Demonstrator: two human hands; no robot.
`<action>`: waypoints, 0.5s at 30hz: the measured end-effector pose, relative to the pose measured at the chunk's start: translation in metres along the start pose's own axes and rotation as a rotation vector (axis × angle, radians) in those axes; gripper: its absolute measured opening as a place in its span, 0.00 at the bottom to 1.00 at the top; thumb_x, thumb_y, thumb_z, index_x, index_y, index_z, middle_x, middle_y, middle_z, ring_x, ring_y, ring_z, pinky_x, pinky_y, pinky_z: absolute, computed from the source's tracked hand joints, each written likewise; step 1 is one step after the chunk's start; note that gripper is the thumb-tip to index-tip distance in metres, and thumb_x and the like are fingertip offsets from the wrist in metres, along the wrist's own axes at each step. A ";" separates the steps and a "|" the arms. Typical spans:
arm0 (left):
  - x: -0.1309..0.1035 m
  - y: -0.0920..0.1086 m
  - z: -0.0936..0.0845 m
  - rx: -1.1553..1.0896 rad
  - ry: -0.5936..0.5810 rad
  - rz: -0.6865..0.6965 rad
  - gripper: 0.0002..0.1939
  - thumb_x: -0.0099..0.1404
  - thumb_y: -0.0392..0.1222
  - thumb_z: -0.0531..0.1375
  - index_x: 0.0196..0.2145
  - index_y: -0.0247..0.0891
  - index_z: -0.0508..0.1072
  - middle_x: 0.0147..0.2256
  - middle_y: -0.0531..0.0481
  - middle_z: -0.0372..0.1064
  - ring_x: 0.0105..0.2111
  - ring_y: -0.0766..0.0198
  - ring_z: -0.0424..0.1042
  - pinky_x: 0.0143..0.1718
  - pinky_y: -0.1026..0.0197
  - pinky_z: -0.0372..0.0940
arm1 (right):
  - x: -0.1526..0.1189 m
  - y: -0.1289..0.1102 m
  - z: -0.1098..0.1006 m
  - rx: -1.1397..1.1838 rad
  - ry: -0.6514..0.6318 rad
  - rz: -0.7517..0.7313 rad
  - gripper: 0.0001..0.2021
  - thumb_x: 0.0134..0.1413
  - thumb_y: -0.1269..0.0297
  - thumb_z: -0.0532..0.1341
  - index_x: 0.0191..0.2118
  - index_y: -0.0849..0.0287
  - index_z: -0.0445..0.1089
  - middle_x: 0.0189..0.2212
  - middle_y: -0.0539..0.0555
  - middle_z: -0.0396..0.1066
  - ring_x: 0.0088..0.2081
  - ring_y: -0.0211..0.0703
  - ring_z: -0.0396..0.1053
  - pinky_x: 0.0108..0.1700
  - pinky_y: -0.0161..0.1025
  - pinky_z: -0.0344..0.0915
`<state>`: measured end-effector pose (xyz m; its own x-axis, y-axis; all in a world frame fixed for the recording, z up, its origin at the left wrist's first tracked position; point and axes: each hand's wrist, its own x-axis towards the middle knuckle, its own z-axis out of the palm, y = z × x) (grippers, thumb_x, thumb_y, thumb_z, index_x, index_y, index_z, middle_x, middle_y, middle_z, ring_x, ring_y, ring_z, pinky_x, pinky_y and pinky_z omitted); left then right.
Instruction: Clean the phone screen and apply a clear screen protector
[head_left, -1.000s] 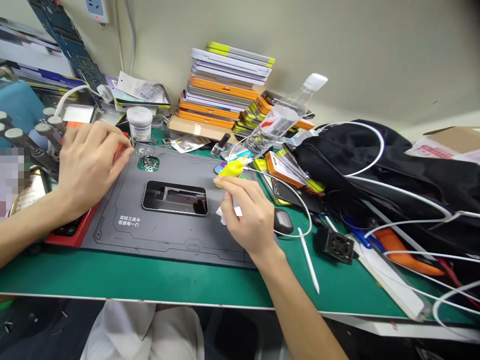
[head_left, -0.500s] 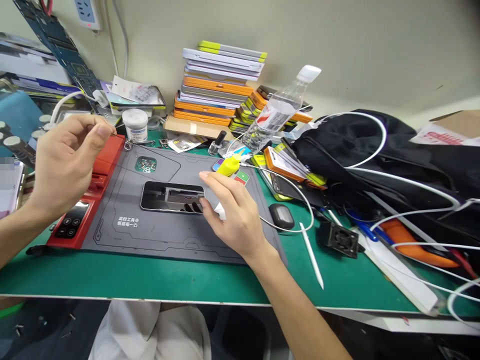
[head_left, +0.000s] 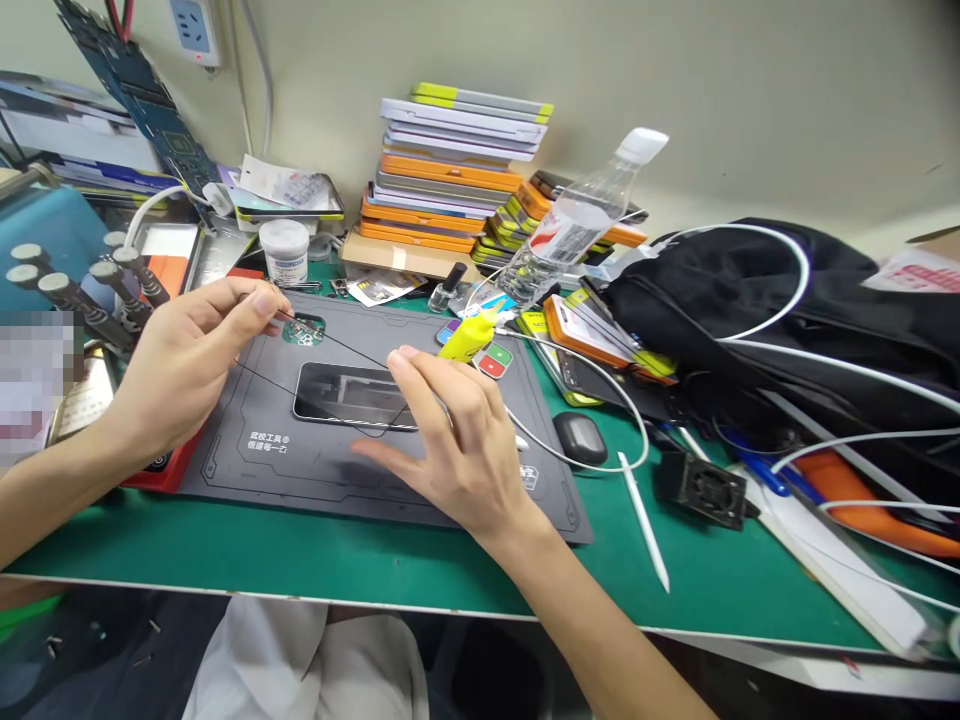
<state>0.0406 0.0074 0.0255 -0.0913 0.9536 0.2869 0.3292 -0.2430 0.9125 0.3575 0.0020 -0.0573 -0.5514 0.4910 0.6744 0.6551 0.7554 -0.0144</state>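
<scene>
My left hand pinches a thin black loop-shaped strip between thumb and fingertips. The strip stretches rightward above a dark-screened phone, which lies face up on a grey work mat. My right hand is by the strip's right end, thumb spread away from the fingers. Its index fingertip meets the upper strand or is just in front of it; I cannot tell which. Behind the right fingers, a yellow tube with a pale nozzle is partly covered.
Grey-handled screwdrivers stand at left, above a red device. A white tub, stacked cases and a tilted plastic bottle line the back. Right lie a black earbud case, white stylus, small fan and cables.
My left hand has come right and lower, bringing the black strip over the phone. My right thumb has spread away from its fingers, beside the strip's right end. The view has shifted slightly.
</scene>
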 end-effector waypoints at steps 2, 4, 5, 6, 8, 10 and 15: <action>-0.002 0.000 0.004 -0.060 -0.034 -0.039 0.29 0.78 0.76 0.80 0.48 0.46 0.93 0.52 0.45 0.91 0.56 0.49 0.83 0.68 0.45 0.75 | -0.002 0.001 0.000 0.002 0.030 0.003 0.39 0.89 0.43 0.73 0.92 0.46 0.66 0.76 0.66 0.84 0.76 0.69 0.84 0.83 0.67 0.79; -0.003 -0.002 0.006 -0.083 -0.056 -0.058 0.30 0.76 0.77 0.81 0.48 0.47 0.93 0.52 0.44 0.91 0.57 0.48 0.84 0.70 0.44 0.76 | -0.002 0.000 0.000 0.010 0.062 -0.002 0.39 0.88 0.43 0.73 0.92 0.45 0.64 0.74 0.66 0.85 0.74 0.69 0.85 0.81 0.67 0.82; -0.003 -0.004 0.007 -0.082 -0.068 -0.063 0.31 0.76 0.78 0.81 0.48 0.47 0.92 0.52 0.44 0.91 0.57 0.47 0.84 0.70 0.43 0.76 | -0.001 0.000 0.000 0.020 0.084 -0.007 0.40 0.88 0.43 0.73 0.92 0.45 0.62 0.74 0.66 0.85 0.73 0.69 0.85 0.79 0.67 0.83; -0.003 -0.006 0.008 -0.080 -0.081 -0.068 0.31 0.76 0.79 0.80 0.47 0.47 0.92 0.53 0.43 0.91 0.57 0.46 0.85 0.71 0.42 0.77 | 0.000 -0.001 -0.001 0.034 0.112 -0.011 0.42 0.89 0.43 0.73 0.93 0.46 0.60 0.73 0.67 0.85 0.72 0.69 0.86 0.76 0.66 0.85; -0.002 -0.008 0.008 -0.071 -0.108 -0.060 0.32 0.77 0.80 0.78 0.48 0.47 0.91 0.54 0.41 0.92 0.59 0.43 0.87 0.72 0.39 0.79 | 0.003 -0.002 -0.002 0.076 0.171 -0.014 0.43 0.89 0.47 0.72 0.94 0.49 0.55 0.70 0.68 0.85 0.69 0.68 0.87 0.72 0.65 0.88; 0.000 -0.009 0.009 -0.091 -0.123 -0.050 0.31 0.82 0.79 0.73 0.52 0.47 0.90 0.58 0.39 0.92 0.62 0.40 0.88 0.73 0.36 0.81 | 0.004 0.001 -0.003 0.109 0.216 -0.002 0.43 0.89 0.50 0.71 0.94 0.50 0.54 0.68 0.68 0.84 0.67 0.68 0.87 0.68 0.65 0.91; 0.002 -0.007 0.009 -0.182 -0.227 -0.124 0.37 0.84 0.83 0.66 0.56 0.45 0.91 0.54 0.38 0.92 0.58 0.40 0.89 0.62 0.39 0.85 | 0.003 0.020 -0.008 0.133 0.295 0.046 0.44 0.84 0.52 0.75 0.93 0.46 0.58 0.66 0.65 0.81 0.60 0.68 0.86 0.56 0.64 0.95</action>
<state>0.0469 0.0128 0.0170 0.0991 0.9882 0.1166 0.1535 -0.1310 0.9794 0.3731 0.0148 -0.0499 -0.3365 0.3940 0.8553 0.5920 0.7949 -0.1333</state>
